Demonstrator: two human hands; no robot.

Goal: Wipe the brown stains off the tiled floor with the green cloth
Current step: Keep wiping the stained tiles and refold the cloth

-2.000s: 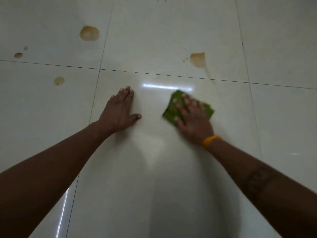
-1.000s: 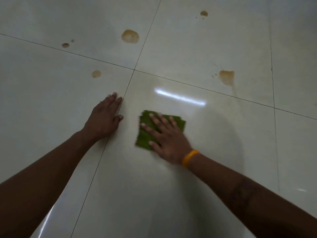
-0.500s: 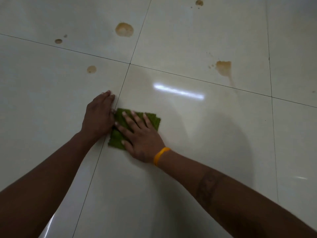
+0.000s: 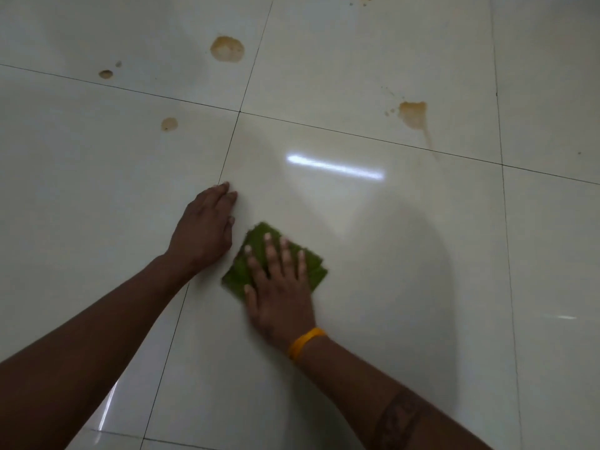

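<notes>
**Ana:** Head view, and the right hand is flat on the green cloth, fingers straight and spread, pressing it to the tiled floor. Half a second ago that cloth was tucked right against the left hand; now there's a sliver of tile between them.

**Ben:** And the left hand?

**Ana:** Palm down, fingers straight and together, planted across the grout line just left of the cloth. It holds nothing, same spot as before. Two seconds back the cloth was well off to the right, so it swept in and is heading out again.

**Ben:** Stains?

**Ana:** All untouched. The big round stain is up top, two small spots to its left, another spot on the near-left tile, and the streaky stain upper right, all well apart from the cloth.

**Ben:** Orange wristband on the right wrist.

**Ana:** Yes, and the light glare sits beyond the cloth.
</notes>
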